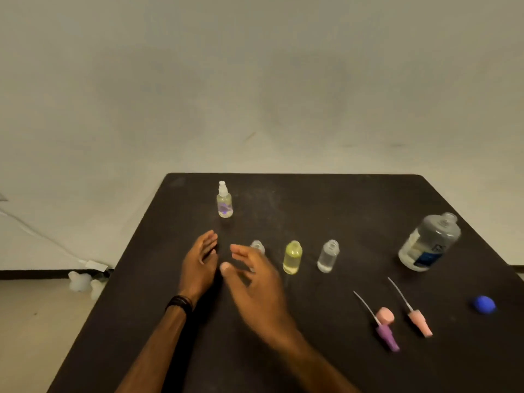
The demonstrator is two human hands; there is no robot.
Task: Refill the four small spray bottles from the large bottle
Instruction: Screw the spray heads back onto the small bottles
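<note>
Four small bottles stand on the black table [326,194]. A capped spray bottle [224,201] with a purple mark stands at the back. Three uncapped ones form a row: a clear bottle [257,246] partly hidden behind my right hand [255,279], a yellow bottle [293,257] and a clear bottle [328,256]. The large clear bottle [429,242] stands uncapped at the right. My left hand [200,263] hovers open beside my right hand, which is open too. Neither hand holds anything.
A purple spray head [385,334] and a pink spray head [419,321] with dip tubes lie at the front right, with a pink cap [385,315] between them. A blue cap [484,304] lies near the right edge. White objects [83,282] and a cable sit on the floor at left.
</note>
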